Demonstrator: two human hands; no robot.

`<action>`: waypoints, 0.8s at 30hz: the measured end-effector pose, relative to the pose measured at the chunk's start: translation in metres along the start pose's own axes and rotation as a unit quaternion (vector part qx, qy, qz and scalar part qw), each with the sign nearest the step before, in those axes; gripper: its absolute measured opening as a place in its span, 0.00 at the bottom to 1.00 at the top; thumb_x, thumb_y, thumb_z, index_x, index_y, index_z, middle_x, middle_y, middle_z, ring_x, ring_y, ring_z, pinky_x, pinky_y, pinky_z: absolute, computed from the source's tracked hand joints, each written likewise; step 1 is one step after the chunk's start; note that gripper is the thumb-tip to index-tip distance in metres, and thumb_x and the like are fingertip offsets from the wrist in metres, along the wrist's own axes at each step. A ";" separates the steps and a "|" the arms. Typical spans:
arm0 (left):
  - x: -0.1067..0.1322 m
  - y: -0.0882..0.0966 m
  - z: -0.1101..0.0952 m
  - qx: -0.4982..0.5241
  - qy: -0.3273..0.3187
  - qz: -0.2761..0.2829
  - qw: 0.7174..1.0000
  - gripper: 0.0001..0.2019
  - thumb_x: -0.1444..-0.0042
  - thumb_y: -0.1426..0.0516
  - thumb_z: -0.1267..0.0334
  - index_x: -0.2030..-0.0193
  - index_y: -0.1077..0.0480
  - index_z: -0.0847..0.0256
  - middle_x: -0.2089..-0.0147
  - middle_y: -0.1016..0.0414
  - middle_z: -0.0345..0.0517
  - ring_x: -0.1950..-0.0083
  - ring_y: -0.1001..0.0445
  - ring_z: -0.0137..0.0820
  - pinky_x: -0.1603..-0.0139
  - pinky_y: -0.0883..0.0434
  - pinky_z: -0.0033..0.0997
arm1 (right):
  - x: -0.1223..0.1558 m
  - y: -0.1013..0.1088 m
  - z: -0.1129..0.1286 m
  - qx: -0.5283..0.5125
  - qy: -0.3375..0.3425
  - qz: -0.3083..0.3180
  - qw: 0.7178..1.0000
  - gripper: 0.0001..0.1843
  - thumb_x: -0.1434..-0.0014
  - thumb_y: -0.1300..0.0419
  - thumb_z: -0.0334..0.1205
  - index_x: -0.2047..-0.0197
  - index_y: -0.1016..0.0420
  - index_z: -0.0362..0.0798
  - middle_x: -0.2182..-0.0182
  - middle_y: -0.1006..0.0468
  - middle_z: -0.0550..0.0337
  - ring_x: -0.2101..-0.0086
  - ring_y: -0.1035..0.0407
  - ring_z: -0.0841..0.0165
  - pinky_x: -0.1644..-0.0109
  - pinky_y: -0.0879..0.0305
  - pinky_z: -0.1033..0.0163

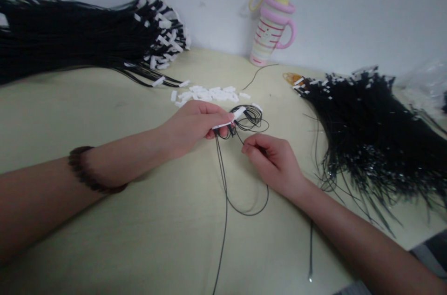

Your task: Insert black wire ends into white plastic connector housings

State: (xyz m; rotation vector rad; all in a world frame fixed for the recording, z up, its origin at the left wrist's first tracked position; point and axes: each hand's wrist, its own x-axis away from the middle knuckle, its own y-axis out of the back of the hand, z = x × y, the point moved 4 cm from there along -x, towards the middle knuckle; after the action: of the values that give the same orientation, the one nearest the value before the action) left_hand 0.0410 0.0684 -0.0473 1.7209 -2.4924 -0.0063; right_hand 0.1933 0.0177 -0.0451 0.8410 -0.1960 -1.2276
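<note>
My left hand (193,125) is closed in a pinch on a small white tag (226,123) together with a coil of thin black cord (248,118). My right hand (274,160) is closed just below and to the right, its fingertips pinching a strand of the same black cord (226,192), which loops down over the table toward me. A dark beaded bracelet (85,171) sits on my left wrist.
Loose white tags (209,95) lie scattered behind my hands. A big bundle of tagged black cords (87,34) fills the back left, another bundle (370,123) lies at the right. A pink striped bottle (272,25) stands against the wall. The table (104,109) is pale yellow.
</note>
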 end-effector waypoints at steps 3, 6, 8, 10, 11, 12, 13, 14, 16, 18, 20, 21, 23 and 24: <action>0.000 0.000 0.001 0.016 -0.001 -0.004 1.000 0.09 0.51 0.43 0.64 0.80 0.30 0.63 0.79 0.32 0.40 0.76 0.36 0.23 0.77 0.43 0.24 | -0.001 0.000 -0.001 -0.024 -0.019 -0.004 1.000 0.09 0.43 0.50 0.30 0.72 0.32 0.43 0.79 0.35 0.67 0.77 0.41 0.78 0.72 0.45 0.73; 0.000 0.000 0.001 0.021 0.000 -0.006 1.000 0.09 0.51 0.43 0.64 0.80 0.30 0.64 0.79 0.32 0.40 0.76 0.36 0.23 0.76 0.42 0.25 | -0.001 0.000 -0.003 -0.053 -0.038 -0.002 0.998 0.09 0.42 0.51 0.30 0.73 0.34 0.44 0.79 0.36 0.67 0.77 0.41 0.78 0.72 0.45 0.73; -0.001 0.001 0.001 0.024 -0.004 -0.004 1.000 0.09 0.51 0.42 0.64 0.79 0.30 0.64 0.79 0.32 0.40 0.75 0.36 0.23 0.75 0.42 0.25 | -0.001 0.000 -0.004 -0.072 -0.054 0.002 0.996 0.10 0.42 0.51 0.30 0.74 0.35 0.44 0.79 0.36 0.67 0.76 0.41 0.78 0.72 0.45 0.73; -0.001 0.001 0.002 0.027 -0.005 -0.002 1.000 0.09 0.51 0.42 0.63 0.79 0.30 0.65 0.79 0.32 0.40 0.75 0.36 0.23 0.75 0.42 0.25 | -0.001 0.000 -0.006 -0.093 -0.073 0.009 0.993 0.11 0.41 0.52 0.30 0.75 0.37 0.45 0.80 0.37 0.67 0.77 0.42 0.78 0.72 0.46 0.72; -0.001 0.001 0.002 0.028 -0.005 -0.002 1.000 0.09 0.51 0.42 0.63 0.78 0.30 0.65 0.79 0.32 0.40 0.75 0.37 0.23 0.75 0.42 0.25 | -0.001 0.000 -0.006 -0.102 -0.082 0.011 0.991 0.12 0.41 0.52 0.30 0.76 0.38 0.45 0.81 0.38 0.67 0.77 0.43 0.78 0.73 0.46 0.72; -0.001 0.001 0.002 0.028 -0.006 -0.001 1.000 0.09 0.51 0.42 0.63 0.78 0.30 0.65 0.79 0.32 0.40 0.75 0.37 0.23 0.75 0.42 0.26 | -0.002 0.000 -0.006 -0.110 -0.088 0.014 0.990 0.13 0.41 0.53 0.30 0.77 0.38 0.45 0.81 0.38 0.68 0.78 0.43 0.78 0.73 0.46 0.72; -0.001 0.001 0.003 0.028 -0.007 0.000 1.000 0.09 0.51 0.43 0.63 0.78 0.30 0.65 0.78 0.32 0.40 0.75 0.37 0.24 0.74 0.43 0.26 | -0.002 0.000 -0.006 -0.115 -0.092 0.016 0.989 0.14 0.41 0.53 0.31 0.78 0.39 0.45 0.82 0.39 0.68 0.78 0.44 0.78 0.74 0.47 0.72; -0.001 0.001 0.003 0.027 -0.008 0.001 1.000 0.09 0.51 0.43 0.62 0.78 0.30 0.64 0.78 0.32 0.39 0.75 0.37 0.24 0.74 0.43 0.26 | -0.002 0.000 -0.005 -0.118 -0.094 0.019 0.988 0.14 0.40 0.53 0.31 0.78 0.39 0.45 0.82 0.39 0.68 0.78 0.44 0.78 0.74 0.47 0.72; -0.001 0.001 0.003 0.025 -0.011 0.007 1.000 0.10 0.50 0.43 0.62 0.78 0.30 0.64 0.78 0.32 0.39 0.75 0.37 0.24 0.74 0.43 0.26 | -0.003 0.000 -0.005 -0.120 -0.093 0.026 0.988 0.14 0.41 0.53 0.30 0.78 0.39 0.45 0.82 0.39 0.68 0.79 0.44 0.78 0.74 0.47 0.72; -0.001 0.001 0.003 0.024 -0.015 0.013 1.000 0.10 0.50 0.43 0.62 0.77 0.30 0.64 0.78 0.33 0.39 0.74 0.37 0.24 0.74 0.43 0.26 | -0.003 0.000 -0.004 -0.120 -0.092 0.030 0.988 0.13 0.41 0.53 0.30 0.77 0.39 0.45 0.82 0.39 0.68 0.79 0.44 0.78 0.74 0.47 0.72; -0.001 0.001 0.002 0.017 -0.018 0.017 1.000 0.10 0.49 0.43 0.62 0.78 0.30 0.64 0.78 0.33 0.39 0.74 0.37 0.24 0.74 0.43 0.26 | -0.003 0.000 -0.004 -0.118 -0.092 0.028 0.988 0.13 0.41 0.53 0.30 0.77 0.39 0.45 0.82 0.39 0.68 0.78 0.44 0.77 0.74 0.47 0.72; 0.000 0.001 0.001 0.011 -0.019 0.020 1.000 0.11 0.49 0.43 0.62 0.78 0.31 0.64 0.78 0.33 0.39 0.74 0.37 0.24 0.74 0.43 0.26 | -0.003 0.000 -0.005 -0.116 -0.092 0.026 0.989 0.13 0.41 0.53 0.30 0.78 0.39 0.45 0.82 0.39 0.68 0.78 0.44 0.77 0.75 0.48 0.72; 0.001 0.000 0.001 -0.012 -0.022 0.023 0.999 0.11 0.49 0.44 0.61 0.79 0.31 0.63 0.78 0.33 0.39 0.75 0.38 0.24 0.75 0.44 0.26 | -0.002 0.000 -0.005 -0.112 -0.091 0.026 0.989 0.14 0.41 0.54 0.31 0.78 0.40 0.45 0.82 0.39 0.68 0.78 0.44 0.77 0.74 0.47 0.71; 0.001 0.000 0.000 -0.026 -0.024 0.021 0.999 0.11 0.48 0.44 0.61 0.78 0.31 0.63 0.78 0.33 0.38 0.76 0.38 0.24 0.75 0.44 0.25 | -0.001 0.000 -0.005 -0.108 -0.087 0.026 0.990 0.14 0.41 0.54 0.31 0.78 0.40 0.45 0.82 0.39 0.67 0.78 0.44 0.77 0.74 0.47 0.71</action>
State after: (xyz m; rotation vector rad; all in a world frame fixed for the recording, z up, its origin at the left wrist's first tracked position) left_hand 0.0410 0.0669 -0.0477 1.6678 -2.5380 -0.1104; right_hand 0.1956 0.0212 -0.0486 0.5388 -0.2205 -1.2496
